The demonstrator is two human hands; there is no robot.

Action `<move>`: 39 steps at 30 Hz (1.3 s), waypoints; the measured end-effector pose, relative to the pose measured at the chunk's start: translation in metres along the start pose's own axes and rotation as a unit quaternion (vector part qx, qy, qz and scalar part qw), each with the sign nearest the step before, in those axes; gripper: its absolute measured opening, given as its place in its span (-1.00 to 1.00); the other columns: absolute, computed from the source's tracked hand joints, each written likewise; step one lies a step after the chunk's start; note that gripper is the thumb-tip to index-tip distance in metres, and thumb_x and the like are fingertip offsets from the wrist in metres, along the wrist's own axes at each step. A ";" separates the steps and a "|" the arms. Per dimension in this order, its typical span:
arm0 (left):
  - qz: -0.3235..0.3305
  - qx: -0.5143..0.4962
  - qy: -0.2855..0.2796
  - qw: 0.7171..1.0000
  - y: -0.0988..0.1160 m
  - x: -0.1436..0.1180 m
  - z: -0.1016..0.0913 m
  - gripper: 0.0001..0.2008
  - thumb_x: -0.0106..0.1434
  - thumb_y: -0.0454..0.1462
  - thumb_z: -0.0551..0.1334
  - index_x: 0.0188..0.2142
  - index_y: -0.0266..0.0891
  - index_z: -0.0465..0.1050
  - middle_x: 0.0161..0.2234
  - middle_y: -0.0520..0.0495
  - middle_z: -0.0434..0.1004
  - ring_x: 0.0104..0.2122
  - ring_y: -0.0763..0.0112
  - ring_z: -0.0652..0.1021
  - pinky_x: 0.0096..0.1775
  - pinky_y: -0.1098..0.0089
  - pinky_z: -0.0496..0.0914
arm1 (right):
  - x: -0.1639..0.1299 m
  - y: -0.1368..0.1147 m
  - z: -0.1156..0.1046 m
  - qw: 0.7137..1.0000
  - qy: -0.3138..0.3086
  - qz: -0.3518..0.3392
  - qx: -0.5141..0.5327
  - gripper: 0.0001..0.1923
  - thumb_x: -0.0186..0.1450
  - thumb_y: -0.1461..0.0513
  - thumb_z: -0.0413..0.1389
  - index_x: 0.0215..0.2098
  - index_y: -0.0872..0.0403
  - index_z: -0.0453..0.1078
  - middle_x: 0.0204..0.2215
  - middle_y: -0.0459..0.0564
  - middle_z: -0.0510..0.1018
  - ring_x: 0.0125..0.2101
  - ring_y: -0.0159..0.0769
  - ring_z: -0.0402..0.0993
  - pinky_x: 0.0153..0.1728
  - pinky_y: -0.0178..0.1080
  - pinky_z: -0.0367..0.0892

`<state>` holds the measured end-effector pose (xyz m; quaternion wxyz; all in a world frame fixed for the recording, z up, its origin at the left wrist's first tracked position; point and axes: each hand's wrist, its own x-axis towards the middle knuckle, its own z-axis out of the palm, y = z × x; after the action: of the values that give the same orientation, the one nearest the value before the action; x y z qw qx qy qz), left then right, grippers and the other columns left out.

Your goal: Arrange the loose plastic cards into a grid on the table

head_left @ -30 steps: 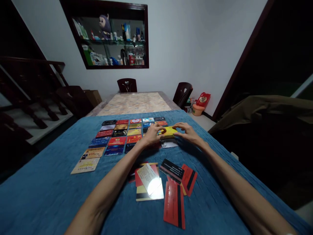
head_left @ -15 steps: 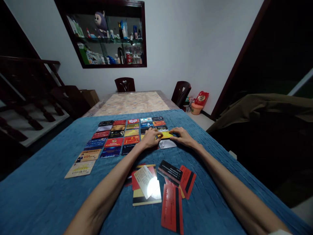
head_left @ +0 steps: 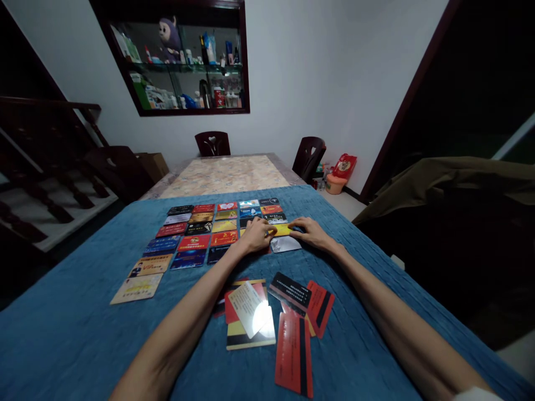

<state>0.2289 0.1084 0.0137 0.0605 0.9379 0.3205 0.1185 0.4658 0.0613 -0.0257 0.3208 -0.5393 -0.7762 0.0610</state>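
On the blue cloth (head_left: 83, 334), both hands rest flat at the right edge of a tidy grid of cards (head_left: 196, 234). The left hand (head_left: 256, 235) and the right hand (head_left: 311, 233) each press fingertips down on the ends of a yellow card (head_left: 283, 229), which lies on the cloth in the grid's rightmost column, just above a silver card (head_left: 286, 244). Neither hand grips anything; the fingers are loosely spread and lying low. To my eye this is the setting-down step: the yellow card being squared into line with its neighbours. Nearer the person, a loose heap of cards (head_left: 271, 317), several red with black stripes, lies face down and apart from the grid. A next move would call for lifting both hands clear without dragging the card askew.
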 end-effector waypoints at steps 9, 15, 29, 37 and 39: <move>0.000 0.016 0.010 1.000 0.001 0.000 0.002 -0.74 0.37 -0.25 0.13 -0.08 -0.07 0.60 -0.05 -0.18 0.48 0.01 0.08 0.36 -0.01 0.07 0.29 | 0.000 0.003 0.002 1.000 0.008 0.001 -0.003 -0.73 0.25 0.14 0.18 -0.16 0.08 0.60 -0.18 0.08 0.65 -0.18 -0.12 0.53 -0.07 -0.10 0.34; 0.011 0.013 0.014 1.000 0.000 0.000 0.005 -0.73 0.37 -0.25 0.13 -0.08 -0.07 0.59 -0.08 -0.18 0.45 0.01 0.08 0.34 -0.01 0.08 0.28 | -0.001 0.001 0.001 1.000 0.014 0.005 -0.001 -0.74 0.25 0.11 0.18 -0.20 0.07 0.61 -0.19 0.09 0.64 -0.19 -0.11 0.54 -0.09 -0.11 0.37; 0.025 0.016 0.010 0.999 0.002 -0.002 0.001 -0.69 0.27 -0.40 0.09 -0.16 -0.12 0.57 -0.13 -0.16 0.48 0.00 0.07 0.32 0.00 0.05 0.25 | 0.000 0.002 0.001 0.999 0.012 0.032 -0.002 -0.74 0.22 0.12 0.19 -0.21 0.06 0.61 -0.23 0.04 0.64 -0.21 -0.14 0.54 -0.12 -0.14 0.37; 0.030 0.026 0.051 0.998 0.006 -0.002 -0.006 -0.74 0.32 -0.29 0.17 -0.05 -0.18 0.56 -0.06 -0.21 0.50 0.03 0.04 0.33 0.01 0.04 0.26 | -0.001 0.000 0.000 0.999 0.034 0.040 0.010 -0.73 0.24 0.14 0.18 -0.17 0.09 0.59 -0.23 0.06 0.64 -0.22 -0.13 0.54 -0.14 -0.15 0.38; 0.034 0.029 0.062 0.997 0.010 -0.003 -0.013 -0.76 0.31 -0.31 0.18 -0.09 -0.20 0.57 -0.08 -0.20 0.51 0.02 0.04 0.34 0.00 0.05 0.27 | -0.002 -0.002 -0.001 0.998 0.043 0.041 0.012 -0.74 0.25 0.14 0.16 -0.17 0.08 0.59 -0.24 0.05 0.63 -0.23 -0.15 0.54 -0.15 -0.16 0.38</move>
<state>0.2291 0.0991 0.0276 0.0092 0.9405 0.2944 0.1693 0.4653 0.0586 -0.0253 0.3578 -0.5689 -0.7381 0.0601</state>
